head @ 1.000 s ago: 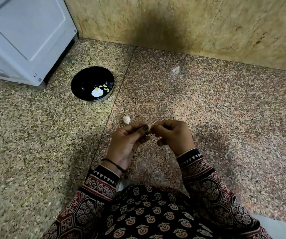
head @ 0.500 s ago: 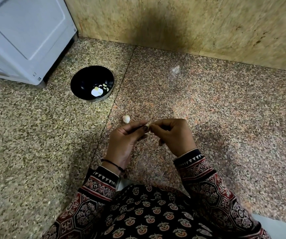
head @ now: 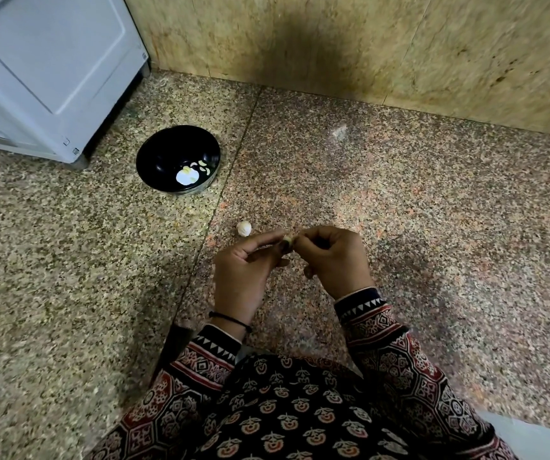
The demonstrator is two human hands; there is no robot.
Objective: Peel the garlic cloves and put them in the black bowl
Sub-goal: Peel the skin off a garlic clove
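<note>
Garlic clove (head: 287, 240): pinched between the fingertips of left hand (head: 243, 270) and right hand (head: 330, 257), above the granite floor (head: 433, 210). Open floor to the right. Black bowl (head: 167, 151) sits well apart at left, beside the white appliance (head: 51, 61). Grip and position unchanged since earlier. Clove is pale and mostly hidden, possibly part-peeled.

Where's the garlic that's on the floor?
Head view, centre: the garlic lies on the floor just left of the left hand, with the black bowl farther back-left.

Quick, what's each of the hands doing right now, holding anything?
Left hand: closed, pinching the garlic clove.
Right hand: closed, pinching the same garlic clove from the other side.
</note>
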